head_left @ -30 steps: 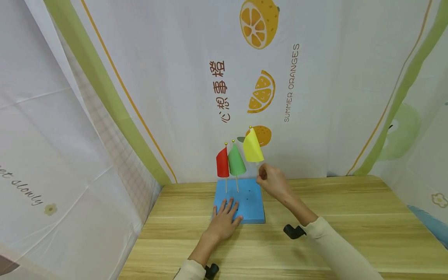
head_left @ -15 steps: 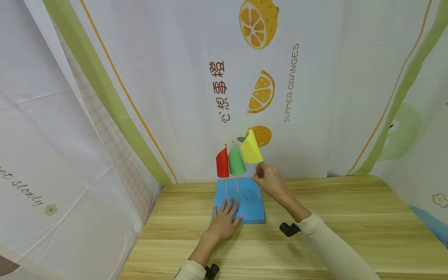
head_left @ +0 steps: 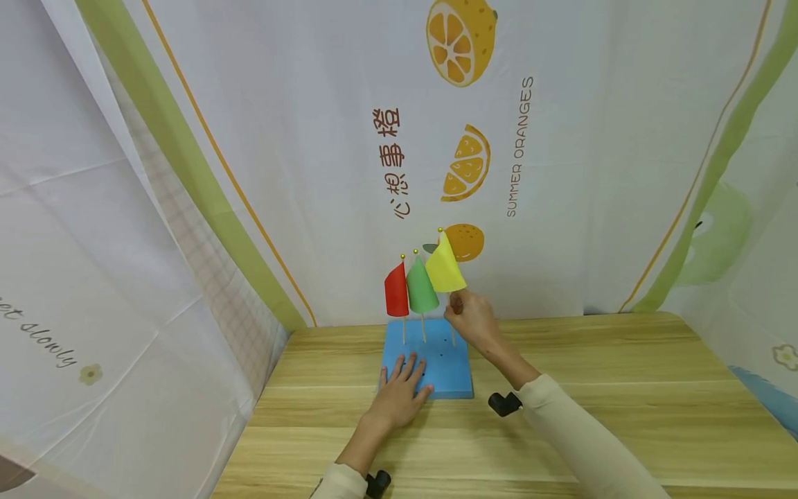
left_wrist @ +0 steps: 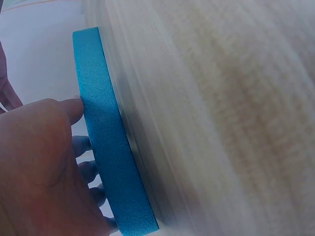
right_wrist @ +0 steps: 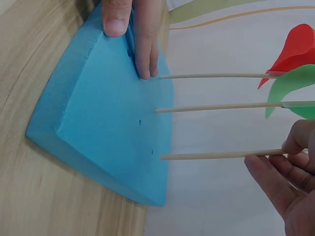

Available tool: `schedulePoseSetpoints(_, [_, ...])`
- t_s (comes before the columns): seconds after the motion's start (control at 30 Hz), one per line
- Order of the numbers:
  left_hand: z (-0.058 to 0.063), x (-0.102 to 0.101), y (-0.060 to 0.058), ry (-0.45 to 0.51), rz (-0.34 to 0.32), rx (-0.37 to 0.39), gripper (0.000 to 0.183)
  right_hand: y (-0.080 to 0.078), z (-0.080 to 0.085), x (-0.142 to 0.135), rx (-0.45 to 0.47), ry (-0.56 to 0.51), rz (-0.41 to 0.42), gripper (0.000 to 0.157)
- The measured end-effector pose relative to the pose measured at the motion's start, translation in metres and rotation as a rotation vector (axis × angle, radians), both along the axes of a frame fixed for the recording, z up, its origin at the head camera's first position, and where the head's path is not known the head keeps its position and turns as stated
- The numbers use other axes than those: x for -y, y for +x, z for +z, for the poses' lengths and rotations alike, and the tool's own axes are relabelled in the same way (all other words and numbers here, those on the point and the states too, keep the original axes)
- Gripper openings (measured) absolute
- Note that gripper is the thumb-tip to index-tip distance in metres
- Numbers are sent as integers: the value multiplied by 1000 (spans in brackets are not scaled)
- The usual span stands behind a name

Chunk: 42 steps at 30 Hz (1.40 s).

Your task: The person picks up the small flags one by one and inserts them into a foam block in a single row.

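Note:
A blue foam block (head_left: 454, 380) lies on the table, with several small holes in its top. My left hand (head_left: 397, 400) rests on its near left part, fingers spread. In the left wrist view the thumb (left_wrist: 73, 110) touches the block's edge. With thumb and fingers, my right hand (head_left: 479, 322) pinches the wooden stick (right_wrist: 211, 156) of a yellow flag (head_left: 445, 269). The stick's lower tip is at the far right of the block, near a hole; whether it touches the foam I cannot tell. A red flag (head_left: 395, 291) and a green flag (head_left: 422, 287) stand in the block's far left part.
The wood-grain table (head_left: 592, 416) extends on both sides of the block. White printed curtains (head_left: 312, 173) hang behind it and at the sides. A black camera mount (head_left: 503, 404) sits at the right wrist, another (head_left: 377, 483) at the left.
My right hand has moved left with the yellow flag, bringing it over the block's far right part and closer to the green flag. The left hand has stayed in place.

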<state>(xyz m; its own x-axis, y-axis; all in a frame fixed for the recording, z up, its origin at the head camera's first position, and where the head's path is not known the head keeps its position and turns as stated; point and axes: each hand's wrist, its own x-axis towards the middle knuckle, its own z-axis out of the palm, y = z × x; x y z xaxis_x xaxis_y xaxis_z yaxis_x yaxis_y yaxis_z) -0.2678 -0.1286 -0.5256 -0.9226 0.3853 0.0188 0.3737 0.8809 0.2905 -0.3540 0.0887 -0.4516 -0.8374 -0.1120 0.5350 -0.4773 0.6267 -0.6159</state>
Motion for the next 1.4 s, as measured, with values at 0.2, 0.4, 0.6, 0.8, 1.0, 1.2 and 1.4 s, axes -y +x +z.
schedulePoseSetpoints(0.2, [0,0,0,2,-3,3,65,-8,-3,6,-3,-9,1,7])
schedulePoseSetpoints(0.4, [-1,1,-1,7,-5,4,65,-13,-8,12,10,-17,3,8])
schedulePoseSetpoints(0.6, [-3,0,-2,1,-4,1,66,-18,-15,15,-4,-11,-9,8])
schedulePoseSetpoints(0.8, [-4,1,-2,3,0,1,65,-21,-18,16,-22,-19,-8,7])
schedulePoseSetpoints(1.0, [-4,1,-2,5,-3,-1,66,-21,-21,15,-15,-32,-4,8])
schedulePoseSetpoints(1.2, [-4,1,-2,19,-4,1,65,-21,-20,15,-14,-41,-3,6])
schedulePoseSetpoints(1.4, [-2,1,-1,21,-4,5,65,-22,-24,15,-8,-36,-10,6])
